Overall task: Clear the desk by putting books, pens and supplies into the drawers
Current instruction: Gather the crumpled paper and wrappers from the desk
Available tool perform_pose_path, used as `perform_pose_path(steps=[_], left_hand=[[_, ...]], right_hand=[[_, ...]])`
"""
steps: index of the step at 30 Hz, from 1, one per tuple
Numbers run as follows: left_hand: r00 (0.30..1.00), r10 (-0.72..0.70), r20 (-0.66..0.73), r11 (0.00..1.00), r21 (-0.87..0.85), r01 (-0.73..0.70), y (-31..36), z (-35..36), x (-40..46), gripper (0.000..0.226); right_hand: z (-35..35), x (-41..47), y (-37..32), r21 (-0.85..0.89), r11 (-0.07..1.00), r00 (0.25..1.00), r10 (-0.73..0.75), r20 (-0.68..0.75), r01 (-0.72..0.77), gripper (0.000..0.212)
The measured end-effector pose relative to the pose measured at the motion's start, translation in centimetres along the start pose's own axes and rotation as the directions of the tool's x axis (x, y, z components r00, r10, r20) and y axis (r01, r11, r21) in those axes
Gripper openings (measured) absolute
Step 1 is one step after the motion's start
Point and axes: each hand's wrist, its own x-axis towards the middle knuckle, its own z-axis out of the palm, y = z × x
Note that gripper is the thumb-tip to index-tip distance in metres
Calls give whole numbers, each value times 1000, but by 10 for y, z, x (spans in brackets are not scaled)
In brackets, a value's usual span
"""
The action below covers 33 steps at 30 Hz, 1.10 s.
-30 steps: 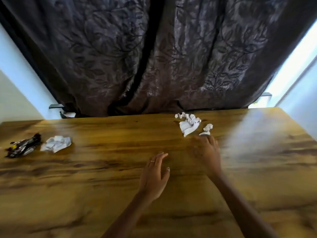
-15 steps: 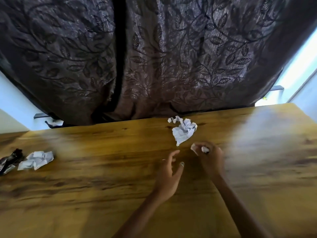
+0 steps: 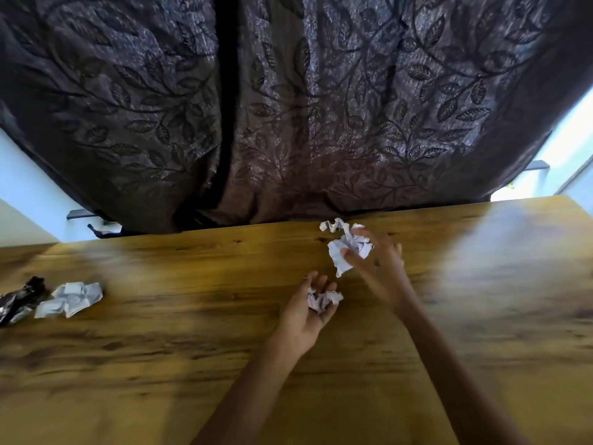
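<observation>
A small crumpled paper ball (image 3: 322, 300) lies in my left hand (image 3: 305, 313), whose palm faces up with the fingers curled round it. Further back, my right hand (image 3: 377, 263) is blurred and closes its thumb and fingers on a larger crumpled white paper (image 3: 348, 248) near the desk's back edge. A loose twisted end of that paper sticks out to the left, beyond my fingers.
The wooden desk (image 3: 160, 364) spans the view. At its far left lie another crumpled white paper (image 3: 72, 298) and a dark shiny wrapper (image 3: 19, 300). A dark leaf-patterned curtain (image 3: 288, 107) hangs right behind the desk's back edge.
The small paper ball went from my right hand into my left palm. My right hand then reached back and took hold of the larger crumpled paper.
</observation>
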Motion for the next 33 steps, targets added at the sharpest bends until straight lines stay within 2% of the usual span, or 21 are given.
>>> perform_pose_path(steps=[2,3,6,9,13,16,18,21,24,27,30,33], left_hand=[[1000,1,-13,999,-36,-1,5,-2,-1,24],[1000,0,-14,999,-48,-1,7,-3,-2,23],[1000,0,-13,997,-73,-1,11,-7,-3,24],[1000,0,-1,997,-82,0,11,-11,-1,28],[992,18,123,999,-29,-15,12,-10,-3,35],[973,45,225,998,27,-53,10,-8,-7,36],[966,61,250,997,28,-70,9,-8,-7,37],[975,79,208,997,-4,-80,10,-11,-6,37],[984,92,151,994,-64,-83,16,-17,-7,32],[989,97,113,988,-133,-81,26,-23,-9,31],[991,101,92,984,-155,-86,31,-29,-11,34],[991,98,88,985,-153,-84,33,-33,-13,35]], right_hand=[[1,33,5,-213,976,998,47,-39,-54,60],[4,45,9,-261,962,997,74,-14,-75,65],[19,63,28,-276,959,995,78,62,-58,59],[25,58,37,-194,981,1000,25,8,-23,43],[23,33,15,71,996,997,-61,37,58,42],[29,8,-6,155,981,979,-143,148,120,37],[37,-6,-16,138,980,944,-177,278,143,31],[47,-7,-16,72,974,870,-225,439,216,23],[45,16,-5,0,981,831,-162,532,192,42],[42,45,-2,-52,989,901,-104,422,138,55],[43,72,-2,-368,919,959,-32,283,140,51],[50,80,5,-579,802,955,36,296,149,52]])
